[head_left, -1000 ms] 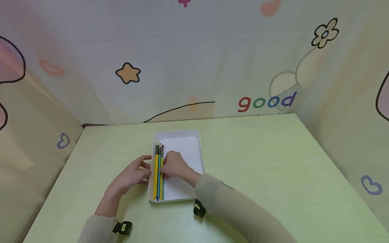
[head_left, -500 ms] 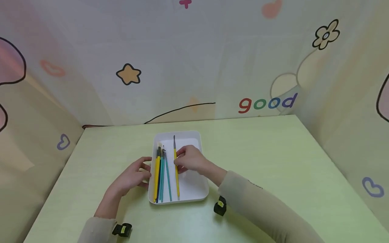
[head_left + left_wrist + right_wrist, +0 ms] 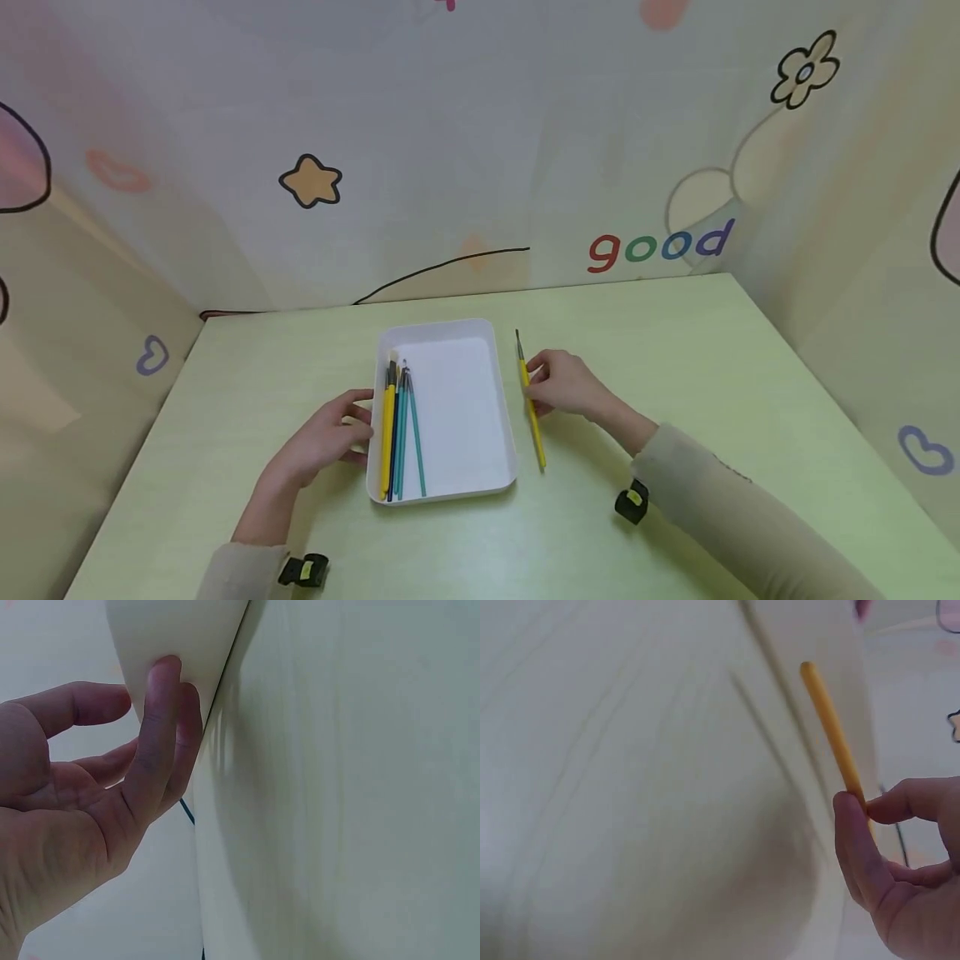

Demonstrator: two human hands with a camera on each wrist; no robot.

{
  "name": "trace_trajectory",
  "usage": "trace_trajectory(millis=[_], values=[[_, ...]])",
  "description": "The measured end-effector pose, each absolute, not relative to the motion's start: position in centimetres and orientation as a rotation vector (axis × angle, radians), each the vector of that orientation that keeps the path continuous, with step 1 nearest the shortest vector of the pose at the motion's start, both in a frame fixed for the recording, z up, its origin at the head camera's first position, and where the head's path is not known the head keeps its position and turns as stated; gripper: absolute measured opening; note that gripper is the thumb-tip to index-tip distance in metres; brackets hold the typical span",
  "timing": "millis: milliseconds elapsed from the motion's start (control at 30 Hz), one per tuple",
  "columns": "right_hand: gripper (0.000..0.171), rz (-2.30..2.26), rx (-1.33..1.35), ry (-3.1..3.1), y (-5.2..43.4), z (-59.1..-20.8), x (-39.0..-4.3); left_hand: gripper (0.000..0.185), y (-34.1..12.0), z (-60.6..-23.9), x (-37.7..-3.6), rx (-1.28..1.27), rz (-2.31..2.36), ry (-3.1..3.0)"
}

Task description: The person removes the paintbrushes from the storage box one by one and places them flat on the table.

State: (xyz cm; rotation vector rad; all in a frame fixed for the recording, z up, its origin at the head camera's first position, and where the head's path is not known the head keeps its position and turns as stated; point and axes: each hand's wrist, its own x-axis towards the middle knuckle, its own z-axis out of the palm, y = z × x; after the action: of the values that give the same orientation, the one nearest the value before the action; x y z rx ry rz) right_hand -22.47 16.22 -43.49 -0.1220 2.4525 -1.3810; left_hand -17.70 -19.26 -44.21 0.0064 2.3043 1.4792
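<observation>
Right hand: fingers pinch yellow brush mid-handle, right of centre, just beside white tray.
Left hand: relaxed fingers against tray's left wall.
Handling: likely light, stiff, smooth; hold mid-handle.

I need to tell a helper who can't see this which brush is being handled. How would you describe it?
On the pale green table stands a white rectangular tray with several brushes along its left wall. The one meant is the thin yellow-handled paintbrush just outside the tray's right wall, pinched by the right hand: the only brush outside the tray.
</observation>
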Motion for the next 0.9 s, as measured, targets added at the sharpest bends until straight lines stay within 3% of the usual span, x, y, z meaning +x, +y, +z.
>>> trace_trajectory(millis=[233,433,667,900], values=[[0.037,-1.114,-0.14,2.614,17.1,-44.9,-23.4,0.063,-19.5,-44.2,-17.5,-0.011,1.487,2.3],[0.041,-0.994,-0.338,2.813,16.1,-43.8,-23.6,0.062,-19.6,-44.3,-17.5,-0.029,1.501,2.302],[0.018,-1.238,-0.7,2.745,11.9,-42.0,-21.9,0.06,-19.3,-44.5,-17.5,-0.016,1.514,2.286],[0.026,-1.054,-0.604,2.501,5.7,-42.3,-21.2,0.06,-19.7,-44.3,-17.7,-0.033,1.528,2.302]])
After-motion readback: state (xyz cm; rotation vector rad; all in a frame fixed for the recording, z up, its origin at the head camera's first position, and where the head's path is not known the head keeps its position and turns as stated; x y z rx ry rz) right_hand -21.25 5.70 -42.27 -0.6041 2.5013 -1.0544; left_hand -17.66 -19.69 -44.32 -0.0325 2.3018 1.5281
